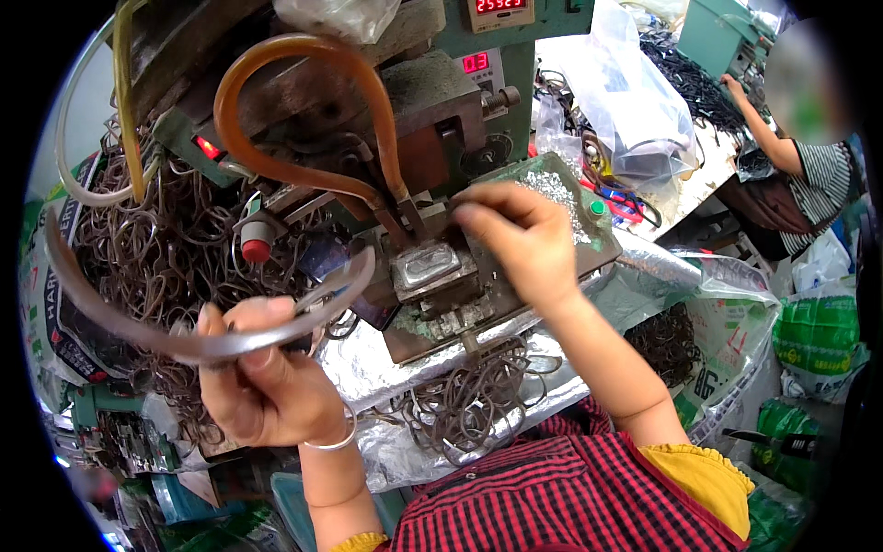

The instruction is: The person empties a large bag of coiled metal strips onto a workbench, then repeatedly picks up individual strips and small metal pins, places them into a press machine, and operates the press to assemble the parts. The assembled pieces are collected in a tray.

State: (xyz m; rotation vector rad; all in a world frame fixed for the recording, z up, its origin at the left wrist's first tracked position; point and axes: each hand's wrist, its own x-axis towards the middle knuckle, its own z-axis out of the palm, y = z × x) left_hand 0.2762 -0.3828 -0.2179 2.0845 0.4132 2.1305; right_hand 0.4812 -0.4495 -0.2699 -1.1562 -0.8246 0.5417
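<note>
A curved brown strap (184, 345), like a belt strip, arcs across the left side in my left hand (267, 386). The thumb and fingers of that hand are closed round it, in front of the machine. My right hand (529, 241) reaches over the machine's bed, thumb and fingers pinched together behind the small metal block (430, 265). Whatever lies between those fingertips, if anything, is too small to tell. Above the block, an orange hose (225, 101) loops down to the dark machine head (313, 97).
Brown straps pile up (138, 267) left of the machine, and more loops (474, 396) lie on foil at its front. Small silvery pieces (556, 198) fill a tray beside my right hand. A red button (256, 248) sticks out at left. Another person (809, 184) works at far right.
</note>
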